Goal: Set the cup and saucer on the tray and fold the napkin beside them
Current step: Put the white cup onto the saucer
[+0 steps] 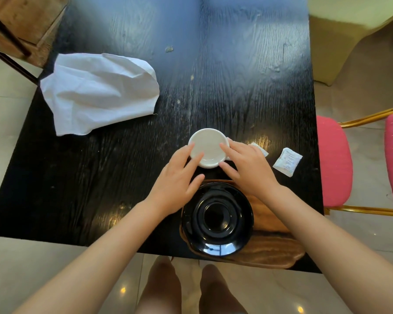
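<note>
A small white ceramic cup (208,148), round, glossy and shallow, stands upright and empty on the black wood-grain desk (114,168), just beyond the tray and nearer the desk's right edge than its left. The left hand (176,184) and the right hand (250,167) flank it: the left fingers (192,155) lie along its left wall and over its rim, the right fingers (225,147) curl over its right rim, so both hands grasp the cup between them. The saucer (217,219), black, round and highly glossy with concentric raised rings and a sunken centre, rests on the left part of a brown wooden tray (272,248) with rounded corners at the desk's near edge. The napkin (98,91), white woven cloth, lies unfolded and creased near the desk's left edge, well apart from the tray, one corner reaching past that edge. Two small white paper sachets rest near the right edge: one (287,162) printed with fine text, the other (260,149) partly hidden behind the right hand. A pink-cushioned chair (334,162) with a gold metal frame stands beside the desk's right edge.
</note>
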The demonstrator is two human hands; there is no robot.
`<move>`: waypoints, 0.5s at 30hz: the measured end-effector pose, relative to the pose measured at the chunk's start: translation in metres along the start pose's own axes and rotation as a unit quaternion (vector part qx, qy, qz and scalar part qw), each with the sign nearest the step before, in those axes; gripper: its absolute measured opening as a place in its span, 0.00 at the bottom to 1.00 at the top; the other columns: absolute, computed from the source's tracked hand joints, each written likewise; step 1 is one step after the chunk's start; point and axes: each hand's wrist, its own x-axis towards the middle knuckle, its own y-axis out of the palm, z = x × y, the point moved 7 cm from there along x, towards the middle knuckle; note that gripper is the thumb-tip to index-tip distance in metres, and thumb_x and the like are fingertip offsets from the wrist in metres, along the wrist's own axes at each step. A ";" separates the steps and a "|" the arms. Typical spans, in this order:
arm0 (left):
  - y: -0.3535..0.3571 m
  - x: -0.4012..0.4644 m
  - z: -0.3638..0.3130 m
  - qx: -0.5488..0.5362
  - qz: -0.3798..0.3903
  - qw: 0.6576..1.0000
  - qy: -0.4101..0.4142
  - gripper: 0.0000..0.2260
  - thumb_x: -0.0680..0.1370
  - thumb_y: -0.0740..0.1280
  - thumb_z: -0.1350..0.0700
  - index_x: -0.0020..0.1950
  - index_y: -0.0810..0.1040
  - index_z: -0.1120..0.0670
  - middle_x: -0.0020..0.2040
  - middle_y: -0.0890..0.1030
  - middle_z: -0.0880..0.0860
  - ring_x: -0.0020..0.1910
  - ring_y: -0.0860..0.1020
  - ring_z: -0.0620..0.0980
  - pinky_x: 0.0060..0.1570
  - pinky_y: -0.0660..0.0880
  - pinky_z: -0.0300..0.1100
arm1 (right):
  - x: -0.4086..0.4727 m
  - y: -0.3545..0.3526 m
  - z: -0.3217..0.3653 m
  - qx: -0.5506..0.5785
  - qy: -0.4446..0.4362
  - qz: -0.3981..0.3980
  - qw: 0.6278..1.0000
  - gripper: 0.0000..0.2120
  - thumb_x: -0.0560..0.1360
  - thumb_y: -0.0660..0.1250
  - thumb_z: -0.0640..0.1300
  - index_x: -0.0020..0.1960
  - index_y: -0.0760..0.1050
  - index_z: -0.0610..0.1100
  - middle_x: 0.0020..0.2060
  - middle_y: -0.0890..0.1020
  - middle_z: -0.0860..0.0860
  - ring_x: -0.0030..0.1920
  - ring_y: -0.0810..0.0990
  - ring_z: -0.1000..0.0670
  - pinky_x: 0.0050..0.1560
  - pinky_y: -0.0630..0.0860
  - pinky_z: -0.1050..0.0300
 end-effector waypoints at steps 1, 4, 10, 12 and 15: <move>-0.005 0.004 0.004 -0.031 -0.025 0.999 -0.013 0.24 0.78 0.61 0.52 0.72 0.62 0.55 0.74 0.60 0.58 0.73 0.58 0.53 0.69 0.60 0.48 | 0.001 -0.002 -0.001 0.044 0.014 -0.004 0.999 0.23 0.76 0.64 0.49 0.68 0.67 0.43 0.65 0.75 0.46 0.63 0.74 0.46 0.62 0.69 0.46; -0.009 0.022 0.022 -0.137 -0.050 0.982 -0.122 0.24 0.78 0.62 0.52 0.73 0.60 0.53 0.71 0.67 0.55 0.67 0.68 0.51 0.67 0.65 0.46 | 0.003 -0.006 -0.008 0.178 0.096 -0.031 0.979 0.27 0.75 0.65 0.48 0.72 0.62 0.46 0.64 0.75 0.48 0.60 0.75 0.50 0.58 0.70 0.56; -0.002 0.038 0.038 -0.282 -0.035 0.927 -0.243 0.15 0.79 0.59 0.59 0.64 0.73 0.54 0.44 0.81 0.50 0.39 0.80 0.46 0.40 0.80 0.41 | 0.011 0.000 -0.018 0.244 0.219 -0.011 0.945 0.14 0.75 0.64 0.42 0.60 0.76 0.43 0.53 0.82 0.46 0.54 0.79 0.50 0.50 0.71 0.60; -0.004 0.035 0.036 -0.310 -0.037 0.916 -0.253 0.16 0.78 0.59 0.61 0.65 0.73 0.53 0.43 0.81 0.50 0.39 0.81 0.46 0.37 0.79 0.36 | 0.012 -0.005 -0.014 0.237 0.220 -0.022 0.946 0.13 0.74 0.63 0.39 0.58 0.77 0.43 0.52 0.83 0.46 0.53 0.79 0.50 0.49 0.72 0.61; -0.017 0.025 0.025 -0.338 -0.052 0.908 -0.242 0.16 0.78 0.60 0.60 0.65 0.73 0.50 0.46 0.82 0.50 0.40 0.83 0.47 0.37 0.80 0.35 | 0.002 -0.021 -0.006 0.242 0.210 -0.062 0.945 0.14 0.73 0.63 0.38 0.58 0.78 0.44 0.52 0.84 0.48 0.52 0.79 0.53 0.48 0.72 0.65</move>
